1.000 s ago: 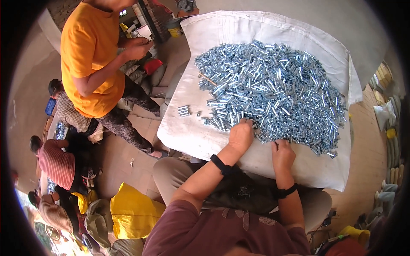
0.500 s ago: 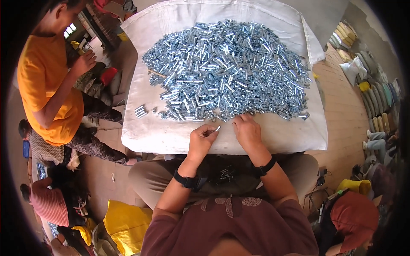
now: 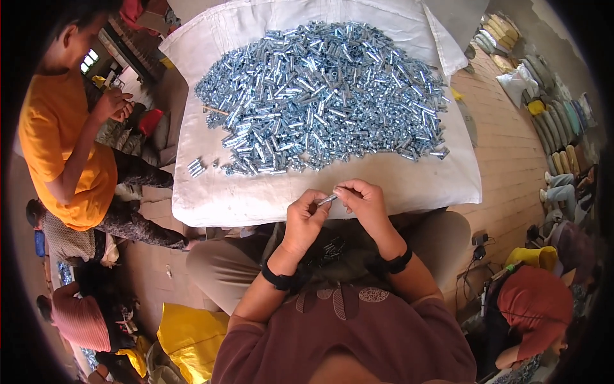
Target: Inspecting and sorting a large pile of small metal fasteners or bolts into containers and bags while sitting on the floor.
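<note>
Near the front edge of the white cloth-covered table (image 3: 249, 201), my two hands meet over a small shiny metal sleeve (image 3: 327, 200). My left hand (image 3: 304, 221) pinches its lower left end between thumb and fingers. At the upper right end, my right hand (image 3: 363, 203) is closed in a pinch; whether it also holds a separate small part is hidden by the fingers. Beyond them rises a broad heap of silvery-blue metal sleeves and small fittings (image 3: 320, 102). A few sleeves (image 3: 196, 168) lie side by side left of the heap.
More small metal pieces (image 3: 332, 249) rest on dark cloth in my lap. A thin stick (image 3: 216, 111) pokes from the heap's left side. A person in an orange shirt (image 3: 70, 147) stands at the left. Yellow sacking (image 3: 192, 339) lies lower left; another person (image 3: 534, 310) bends at lower right.
My right hand has left the heap's near edge and come to the sleeve in my left hand. Both hands are now together, closer to me. The view has shifted slightly.
</note>
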Available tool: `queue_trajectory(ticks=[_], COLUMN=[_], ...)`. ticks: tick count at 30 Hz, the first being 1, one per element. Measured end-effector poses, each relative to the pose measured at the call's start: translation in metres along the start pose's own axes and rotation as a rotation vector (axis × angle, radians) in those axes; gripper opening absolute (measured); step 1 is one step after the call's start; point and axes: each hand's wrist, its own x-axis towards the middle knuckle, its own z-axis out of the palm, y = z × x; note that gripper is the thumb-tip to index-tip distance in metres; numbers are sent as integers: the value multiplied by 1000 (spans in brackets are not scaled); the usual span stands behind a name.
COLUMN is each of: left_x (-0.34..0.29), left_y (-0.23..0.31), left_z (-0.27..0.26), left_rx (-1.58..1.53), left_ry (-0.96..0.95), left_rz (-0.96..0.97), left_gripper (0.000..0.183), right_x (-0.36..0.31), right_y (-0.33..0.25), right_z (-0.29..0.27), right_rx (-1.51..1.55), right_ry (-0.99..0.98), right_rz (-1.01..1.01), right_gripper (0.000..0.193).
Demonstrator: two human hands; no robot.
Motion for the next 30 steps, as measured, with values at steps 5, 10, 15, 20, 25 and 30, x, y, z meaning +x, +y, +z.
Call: queue_trajectory(ticks=[5,10,15,20,25,30], left_x=[-1,-4,-8,-10,-12,-11], left_y=[-1,-1,2,-5,-2,-4], left_z=[-2,0,2,2,-1,-3], left_rx=[-349,-553,-326,-254,-207,-172], left_ry=[13,-78,-210,-166,-126,-139], left_rz=[-64,-213,-148,-72,-96,-106], left_gripper=[6,8,8,11,11,11], right_x=[-16,-12,-10,-11,-10,-12], right_y=[2,-1,-10,-10,-12,-17], right_z=[2,-6,0,3,3,4], right_rx=[-13,183,224,78,-127,-494], right_ry=[-73,-5,-28,-34,-8,10], right_rz=[29,84,35,46,-22,-281], right_gripper=[14,15,16,16,17,16])
